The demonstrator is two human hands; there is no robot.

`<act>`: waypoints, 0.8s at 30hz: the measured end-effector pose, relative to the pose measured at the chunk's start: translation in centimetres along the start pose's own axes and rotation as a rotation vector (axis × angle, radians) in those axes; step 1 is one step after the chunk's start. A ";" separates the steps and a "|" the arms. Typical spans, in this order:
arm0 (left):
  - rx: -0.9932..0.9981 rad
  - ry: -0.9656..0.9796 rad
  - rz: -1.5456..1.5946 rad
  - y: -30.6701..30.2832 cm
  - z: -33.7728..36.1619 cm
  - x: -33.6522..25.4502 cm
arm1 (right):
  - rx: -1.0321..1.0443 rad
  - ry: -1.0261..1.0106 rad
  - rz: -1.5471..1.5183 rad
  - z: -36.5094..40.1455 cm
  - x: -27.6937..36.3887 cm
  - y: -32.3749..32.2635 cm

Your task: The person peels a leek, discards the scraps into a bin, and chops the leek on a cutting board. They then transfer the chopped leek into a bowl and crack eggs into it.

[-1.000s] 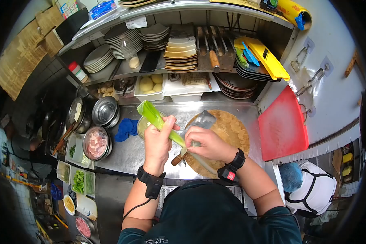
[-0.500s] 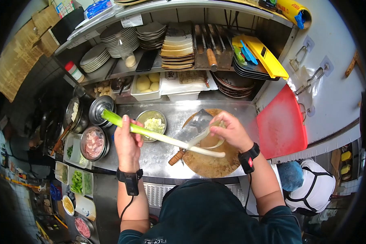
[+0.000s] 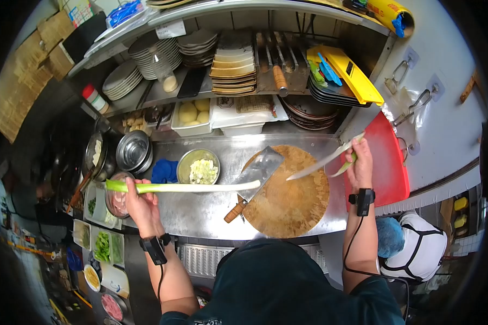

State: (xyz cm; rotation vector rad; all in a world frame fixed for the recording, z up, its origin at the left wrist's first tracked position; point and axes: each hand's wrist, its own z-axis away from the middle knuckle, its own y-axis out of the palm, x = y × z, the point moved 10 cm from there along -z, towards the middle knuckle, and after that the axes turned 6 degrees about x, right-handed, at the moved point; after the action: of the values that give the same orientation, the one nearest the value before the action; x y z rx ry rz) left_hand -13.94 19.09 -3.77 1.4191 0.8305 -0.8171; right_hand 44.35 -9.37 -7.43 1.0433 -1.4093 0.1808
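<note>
A long leek, green at its left end and white at the right, lies nearly level in the grip of my left hand. Over by the red board, my right hand is closed on a limp, pale peeled leek layer, whose end hangs toward the left. Between the hands a cleaver rests partly on the round wooden chopping block, its handle pointing toward me. Left of the block stands a metal bowl of chopped pale-green pieces.
A blue cloth and stacked metal bowls sit left on the steel counter. A red cutting board leans at the right wall. Stacked plates fill the shelf above. Another person is at the lower right.
My right hand has moved right, carrying the peeled layer away from the leek. My left hand has shifted left and down with the leek, uncovering the cleaver and a blue cloth.
</note>
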 end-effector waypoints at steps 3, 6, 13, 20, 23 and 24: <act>-0.067 0.013 0.131 0.5 0.9 0.7 | 0.034 0.181 0.181 2.3 -2.5 2.6; 0.047 -0.020 0.301 2.3 1.7 2.5 | 0.078 0.396 0.317 6.0 -5.2 9.0; 0.266 0.041 0.367 6.8 5.7 2.5 | 0.200 0.205 -0.026 7.0 -5.2 15.8; 0.349 0.247 0.272 7.7 8.2 -1.2 | 0.198 0.143 -0.002 6.0 -1.5 16.0; 0.378 0.317 0.167 9.1 10.3 -2.7 | 0.178 0.141 -0.003 5.7 -1.2 15.4; 0.335 0.354 0.106 8.9 10.6 -3.0 | 0.174 0.140 -0.006 5.6 -1.1 15.1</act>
State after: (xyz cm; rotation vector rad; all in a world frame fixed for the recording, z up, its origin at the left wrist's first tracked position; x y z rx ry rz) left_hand -7.66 8.43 3.06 1.9267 0.9024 -0.6525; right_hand 30.11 -4.01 -2.10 1.1542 -1.2810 0.3703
